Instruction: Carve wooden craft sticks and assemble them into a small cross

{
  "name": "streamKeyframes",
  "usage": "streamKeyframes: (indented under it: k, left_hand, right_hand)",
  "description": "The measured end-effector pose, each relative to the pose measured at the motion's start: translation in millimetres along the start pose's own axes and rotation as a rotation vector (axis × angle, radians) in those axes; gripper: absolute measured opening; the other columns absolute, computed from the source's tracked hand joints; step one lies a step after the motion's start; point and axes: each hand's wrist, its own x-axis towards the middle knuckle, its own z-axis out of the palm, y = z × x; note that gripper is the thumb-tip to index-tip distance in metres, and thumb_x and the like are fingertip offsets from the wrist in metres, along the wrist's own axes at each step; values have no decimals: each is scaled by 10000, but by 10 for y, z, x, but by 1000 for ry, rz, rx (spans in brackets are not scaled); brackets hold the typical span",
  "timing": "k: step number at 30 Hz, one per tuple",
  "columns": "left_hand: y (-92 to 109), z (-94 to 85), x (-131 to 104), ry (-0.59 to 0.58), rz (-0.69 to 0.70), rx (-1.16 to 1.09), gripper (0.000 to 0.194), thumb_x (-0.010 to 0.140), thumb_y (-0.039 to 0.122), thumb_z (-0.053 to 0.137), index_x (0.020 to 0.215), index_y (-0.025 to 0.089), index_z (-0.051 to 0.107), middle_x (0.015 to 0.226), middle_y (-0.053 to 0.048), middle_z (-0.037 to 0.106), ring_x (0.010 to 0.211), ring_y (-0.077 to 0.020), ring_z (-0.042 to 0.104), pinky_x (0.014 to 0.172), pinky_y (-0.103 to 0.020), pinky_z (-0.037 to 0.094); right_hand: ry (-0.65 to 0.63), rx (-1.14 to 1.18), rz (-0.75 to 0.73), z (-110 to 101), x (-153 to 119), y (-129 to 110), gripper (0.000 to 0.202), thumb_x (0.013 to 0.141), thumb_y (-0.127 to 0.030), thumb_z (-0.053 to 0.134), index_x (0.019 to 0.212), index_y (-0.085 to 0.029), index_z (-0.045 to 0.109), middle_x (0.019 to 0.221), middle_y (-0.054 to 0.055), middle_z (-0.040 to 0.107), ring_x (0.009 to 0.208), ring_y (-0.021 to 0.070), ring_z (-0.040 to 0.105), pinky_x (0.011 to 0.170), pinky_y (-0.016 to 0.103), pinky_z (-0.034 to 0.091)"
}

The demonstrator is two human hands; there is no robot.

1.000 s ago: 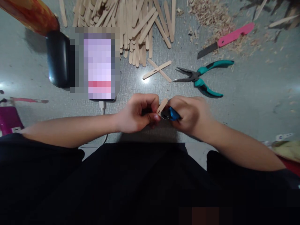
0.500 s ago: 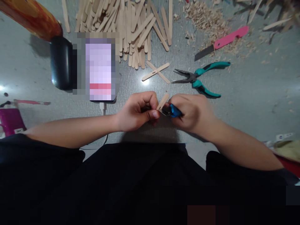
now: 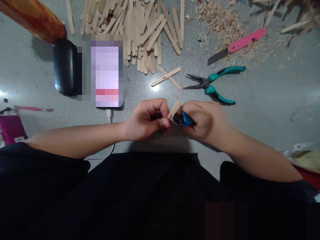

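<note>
Between the thumb and fingers of my left hand (image 3: 147, 120) is a wooden craft stick (image 3: 174, 109), tilted with its rounded end up and to the right. A fist of my right hand (image 3: 203, 120) wraps a blue utility knife (image 3: 187, 119); most of its handle is hidden in the palm. The knife's thin blade meets the stick near my left thumb. Just beyond my hands, two craft sticks (image 3: 172, 72) lie crossed on the table, one with a small slot in it.
Needle-nose pliers (image 3: 206, 83) lie open beyond my right hand. Further back are a pink-handled saw blade (image 3: 246, 40), wood shavings (image 3: 220, 20) and a pile of craft sticks (image 3: 147, 33). A blurred-out phone (image 3: 105, 73) with a cable and a black rounded case (image 3: 65, 68) sit left.
The stick and the knife have shifted very slightly towards me. Both hands keep their grip, and the things on the table stay where they were.
</note>
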Motion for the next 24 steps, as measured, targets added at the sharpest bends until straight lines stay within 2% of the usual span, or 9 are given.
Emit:
streamKeyframes:
  k: [4,9,19,24]
  left_hand:
    - [-4,-2,-3,-20,48,-15,335,930,265,932,891,176,611,789,9,741,619,-109,770,615,-181,673]
    - [7,-12,-7,-34,22,-9,338,960,297,909,899,171,602,810,-7,765,623,-120,786,620,-196,682]
    - [64,-14,-6,-58,-42,-35,309,1004,282,858,907,180,582,794,5,753,640,-130,802,634,-207,701]
    - [67,2,-10,-53,-11,-12,323,942,186,900,860,166,588,784,32,708,659,-110,796,636,-169,681]
  right_hand:
    - [7,6,-6,10,-7,11,123,940,-289,501,834,-229,522,743,32,607,633,174,477,623,349,217]
    - [-25,19,-4,14,-23,26,70,886,-293,545,872,-236,583,784,43,644,658,193,521,632,358,240]
    - [-12,13,-5,-25,-18,13,150,943,-316,572,813,-242,562,711,13,521,639,173,401,636,350,240]
    - [-58,3,18,27,-34,9,102,937,-300,589,878,-227,629,747,22,581,638,169,405,637,343,253]
